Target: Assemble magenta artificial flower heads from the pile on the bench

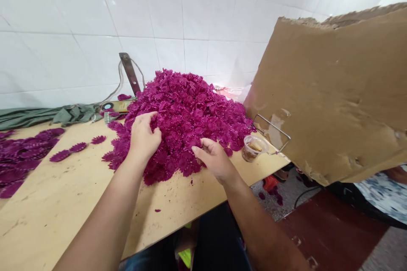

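A tall heap of magenta fabric-like flowers (181,106) with fringed petals stands on the wooden table in front of me. My left hand (143,135) is at the heap's left side, thumb and index finger apart, with nothing visible between them; its other fingertips are partly hidden. At the heap's front right, my right hand (216,159) is closed, thumb close to the bent fingers. Whatever it pinches is hard to tell from the flowers behind it.
Right of the heap stands a clear plastic cup (253,148) with brown contents, beside a wire frame (273,135) and a large cardboard sheet (330,93). More flowers (25,154) lie at left, near green cloth (73,113). An upright metal bar (129,73) stands behind.
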`<action>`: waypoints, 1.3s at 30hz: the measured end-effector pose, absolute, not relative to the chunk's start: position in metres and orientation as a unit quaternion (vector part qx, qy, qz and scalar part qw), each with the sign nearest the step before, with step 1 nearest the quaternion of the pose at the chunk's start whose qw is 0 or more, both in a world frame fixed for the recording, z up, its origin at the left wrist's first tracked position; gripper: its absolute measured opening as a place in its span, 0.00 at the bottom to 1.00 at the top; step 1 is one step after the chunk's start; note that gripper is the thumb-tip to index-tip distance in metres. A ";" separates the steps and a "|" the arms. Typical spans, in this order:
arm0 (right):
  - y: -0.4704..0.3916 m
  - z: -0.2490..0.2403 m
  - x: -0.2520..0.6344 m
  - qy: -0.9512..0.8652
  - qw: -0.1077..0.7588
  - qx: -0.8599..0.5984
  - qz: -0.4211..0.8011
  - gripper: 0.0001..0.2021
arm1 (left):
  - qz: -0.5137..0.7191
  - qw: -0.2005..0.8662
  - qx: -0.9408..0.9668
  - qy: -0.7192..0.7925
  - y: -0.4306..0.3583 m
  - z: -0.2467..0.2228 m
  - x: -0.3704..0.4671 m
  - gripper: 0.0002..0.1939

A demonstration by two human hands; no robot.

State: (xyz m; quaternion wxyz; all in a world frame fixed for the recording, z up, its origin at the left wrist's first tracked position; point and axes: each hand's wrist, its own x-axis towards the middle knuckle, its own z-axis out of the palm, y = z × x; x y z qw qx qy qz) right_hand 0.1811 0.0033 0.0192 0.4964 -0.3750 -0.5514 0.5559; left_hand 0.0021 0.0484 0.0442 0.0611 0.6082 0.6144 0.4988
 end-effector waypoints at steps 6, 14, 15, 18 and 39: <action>0.006 0.017 0.173 -0.544 0.488 -0.376 0.569 0.08 | 0.436 0.281 0.661 0.543 0.002 0.031 0.035 0.13; 0.010 0.006 0.168 -0.535 0.497 -0.390 0.562 0.07 | 0.434 0.243 0.656 0.567 -0.011 0.020 0.047 0.09; 0.010 0.006 0.168 -0.540 0.500 -0.387 0.555 0.07 | 0.432 0.252 0.659 0.562 -0.011 0.020 0.047 0.10; 0.011 0.005 0.170 -0.569 0.517 -0.391 0.506 0.07 | 0.418 0.287 0.664 0.549 -0.013 0.019 0.045 0.14; 0.014 0.004 0.171 -0.607 0.497 -0.453 0.424 0.09 | 0.443 0.220 0.649 0.578 -0.015 0.014 0.037 0.11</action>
